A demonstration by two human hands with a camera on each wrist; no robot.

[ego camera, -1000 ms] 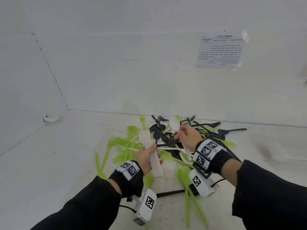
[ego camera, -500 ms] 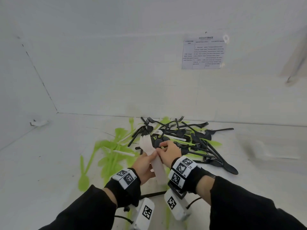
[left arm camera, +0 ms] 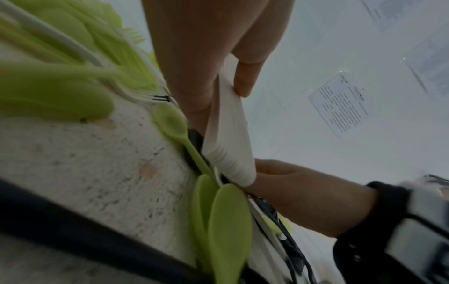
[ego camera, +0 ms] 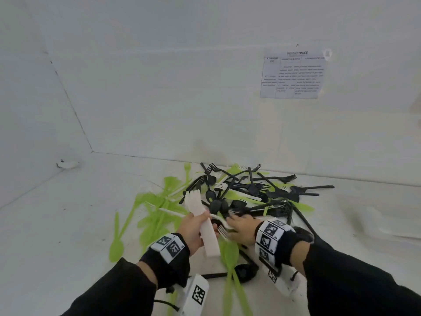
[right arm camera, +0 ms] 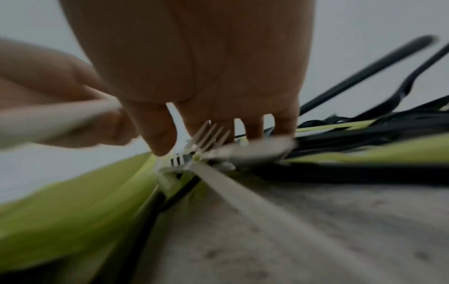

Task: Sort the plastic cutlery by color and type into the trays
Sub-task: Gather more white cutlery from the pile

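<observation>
The left hand [ego camera: 195, 231] is gripping a stack of white forks [ego camera: 200, 221], tines pointing up, above the surface [ego camera: 68, 224]. The right hand [ego camera: 242, 228] is reaching, fingers spread and relaxed, into the pile [ego camera: 246, 192] of black, green and white cutlery, touching a white fork [right arm camera: 206, 140].

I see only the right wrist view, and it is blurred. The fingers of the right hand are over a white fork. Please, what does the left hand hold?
Observer: The left hand grips a stack of white forks, with the tines pointing away from the person.
Operator: Is any tray near?
Observer: No tray shows in any view. I see only the white table and the walls.
Operator: How is the pile arranged?
Observer: The green cutlery spreads to the left, and the black cutlery lies mostly to the right.
</observation>
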